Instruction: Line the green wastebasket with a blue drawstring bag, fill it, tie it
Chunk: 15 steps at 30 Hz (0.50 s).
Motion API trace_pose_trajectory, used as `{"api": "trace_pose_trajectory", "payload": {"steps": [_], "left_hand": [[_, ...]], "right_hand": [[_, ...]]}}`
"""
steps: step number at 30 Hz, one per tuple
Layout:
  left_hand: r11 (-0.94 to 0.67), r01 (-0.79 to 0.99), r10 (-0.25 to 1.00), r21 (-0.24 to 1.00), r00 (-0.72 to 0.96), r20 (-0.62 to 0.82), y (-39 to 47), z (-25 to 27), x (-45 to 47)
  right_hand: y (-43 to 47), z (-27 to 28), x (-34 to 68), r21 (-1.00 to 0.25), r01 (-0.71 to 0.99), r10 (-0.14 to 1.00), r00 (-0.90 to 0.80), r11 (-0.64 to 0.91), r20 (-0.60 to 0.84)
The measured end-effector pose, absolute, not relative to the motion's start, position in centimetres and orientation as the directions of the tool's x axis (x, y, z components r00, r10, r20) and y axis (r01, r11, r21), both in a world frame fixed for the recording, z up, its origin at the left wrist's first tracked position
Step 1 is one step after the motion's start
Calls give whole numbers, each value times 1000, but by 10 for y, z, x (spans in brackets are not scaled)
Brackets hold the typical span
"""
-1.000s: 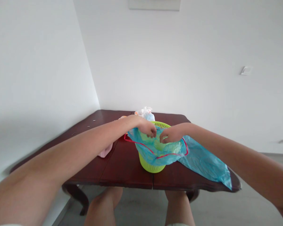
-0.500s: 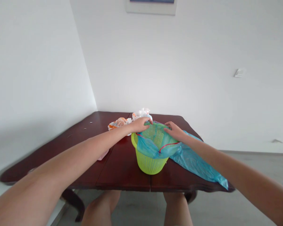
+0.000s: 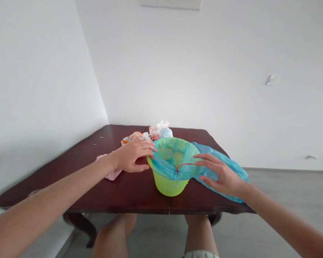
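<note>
A lime-green perforated basket (image 3: 171,186) stands upright on the dark red wooden table. A thin blue plastic bag (image 3: 164,168) lines it, folded over the near rim, with a red drawstring (image 3: 185,165) showing at the front. My left hand (image 3: 133,156) is at the basket's left rim, fingers stretched towards the bag's edge. At the right rim is my right hand (image 3: 218,172), its fingers apart beside the bag and the string. Whether the fingertips touch the plastic I cannot tell. More blue plastic (image 3: 223,161) spreads over the table to the right.
Behind the basket lie crumpled white and orange plastic bags (image 3: 160,130). A pink cloth-like item (image 3: 114,174) lies partly under my left arm. The table (image 3: 140,200) ends just before my knees; white walls rise behind it and on the left.
Both hands have moved from the far rim nearer to me and outward to the basket's sides. The blue plastic on the right has shifted, its tail no longer reaching the near corner.
</note>
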<state>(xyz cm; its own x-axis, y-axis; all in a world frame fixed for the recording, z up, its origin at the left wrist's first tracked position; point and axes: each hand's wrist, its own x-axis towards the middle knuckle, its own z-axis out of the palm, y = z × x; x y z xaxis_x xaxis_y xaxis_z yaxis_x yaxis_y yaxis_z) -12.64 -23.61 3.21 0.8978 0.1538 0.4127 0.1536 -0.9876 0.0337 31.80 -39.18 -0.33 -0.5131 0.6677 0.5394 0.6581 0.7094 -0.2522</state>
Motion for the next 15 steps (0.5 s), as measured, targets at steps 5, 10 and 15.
{"api": "trace_pose_trajectory", "payload": {"steps": [5, 10, 15], "left_hand": [[-958, 264, 155, -114, 808, 569, -271, 7, -138], [-931, 349, 202, -106, 736, 647, -280, -24, -130], [-893, 448, 339, -36, 724, 601, -289, -40, -128]], "right_hand": [[-407, -44, 310, -58, 698, 533, -487, 714, 692], [-394, -56, 287, -178, 728, 551, -311, 662, 774], [-392, -43, 273, -294, 753, 726, -334, 590, 602]]}}
